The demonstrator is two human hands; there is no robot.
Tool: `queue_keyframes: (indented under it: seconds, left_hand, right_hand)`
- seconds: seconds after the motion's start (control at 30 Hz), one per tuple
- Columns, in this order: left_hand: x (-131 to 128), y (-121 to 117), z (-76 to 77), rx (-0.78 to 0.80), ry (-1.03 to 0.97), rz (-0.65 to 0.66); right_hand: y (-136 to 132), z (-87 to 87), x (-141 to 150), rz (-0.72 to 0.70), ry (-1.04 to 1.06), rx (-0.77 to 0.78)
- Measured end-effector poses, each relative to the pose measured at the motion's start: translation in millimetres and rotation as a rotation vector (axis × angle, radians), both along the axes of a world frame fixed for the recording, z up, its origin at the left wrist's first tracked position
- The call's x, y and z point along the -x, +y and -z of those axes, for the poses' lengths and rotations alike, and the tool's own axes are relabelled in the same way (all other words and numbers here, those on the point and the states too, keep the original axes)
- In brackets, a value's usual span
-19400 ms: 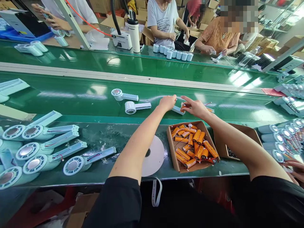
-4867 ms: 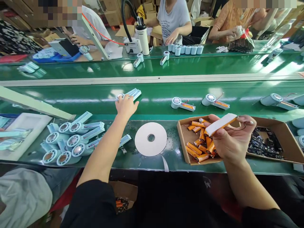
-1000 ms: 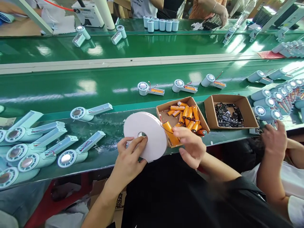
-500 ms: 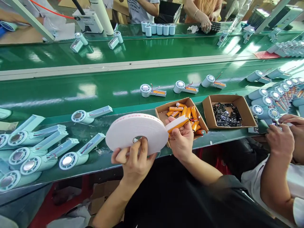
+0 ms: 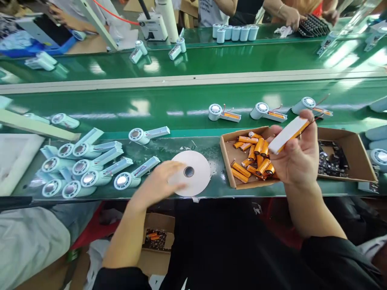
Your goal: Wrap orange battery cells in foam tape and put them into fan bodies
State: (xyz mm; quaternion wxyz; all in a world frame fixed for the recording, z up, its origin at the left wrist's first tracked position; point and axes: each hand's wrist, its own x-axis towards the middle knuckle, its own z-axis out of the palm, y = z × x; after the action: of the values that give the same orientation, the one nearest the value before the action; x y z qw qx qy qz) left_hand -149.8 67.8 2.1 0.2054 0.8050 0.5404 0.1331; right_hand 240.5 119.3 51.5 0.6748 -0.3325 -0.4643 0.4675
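A roll of white double-sided tape [image 5: 199, 177] lies flat near the front edge of the green bench. My left hand [image 5: 157, 181], slightly blurred, is over the left side of the roll, its thumb and fingers spread apart. Raised above the cardboard boxes, my right hand [image 5: 298, 157] is closed on an orange battery pack [image 5: 288, 135]. A white strip covers the battery's upper face, and a thin wire runs from its far end. Below and left of that hand, a cardboard box [image 5: 225, 161] holds several orange batteries with wires.
A second box [image 5: 363, 167] holds black circuit boards. Light-blue fan housings with handles [image 5: 125, 181] crowd the left of the bench. More housings [image 5: 215, 112] sit on the green conveyor [image 5: 181, 98]. Across the line, a person's hand [image 5: 292, 18] touches a black stack.
The tape roll has gone from my left hand down onto the bench, and that hand has opened. My right hand has moved right and up with the battery. The view has shifted left.
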Motion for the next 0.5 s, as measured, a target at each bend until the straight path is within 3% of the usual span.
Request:
queue_keyframes:
  seconds: [0.1,0.2,0.3,0.37,0.43,0.5]
  left_hand:
    - [37.6,63.4,-12.1,-0.169,0.114,-0.284]
    - [68.9,106.7,-10.7,-0.145,0.390,-0.345]
    - [86.2,127.0,-5.6,-0.071,0.525,-0.303]
    - [82.4,139.6,-3.8,-0.109,0.517,-0.240]
    - [64.3,160.3,-2.3,-0.165,0.454,-0.106]
    - [35.9,189.7,0.6,-0.182,0.394,0.071]
  right_hand:
    - [-9.3,12.7,16.1,-0.004,-0.072,-0.019]
    - [-15.9,12.5,8.1,0.111,-0.104,-0.080]
    - [-17.2,2.7,-19.7,0.277,-0.155,-0.137]
    - [-8.5,-7.0,-35.0,0.306,-0.215,-0.150]
    - [12.6,-17.3,-36.1,0.234,-0.277,-0.155]
    - [45.3,-24.6,-19.2,0.074,-0.331,-0.170]
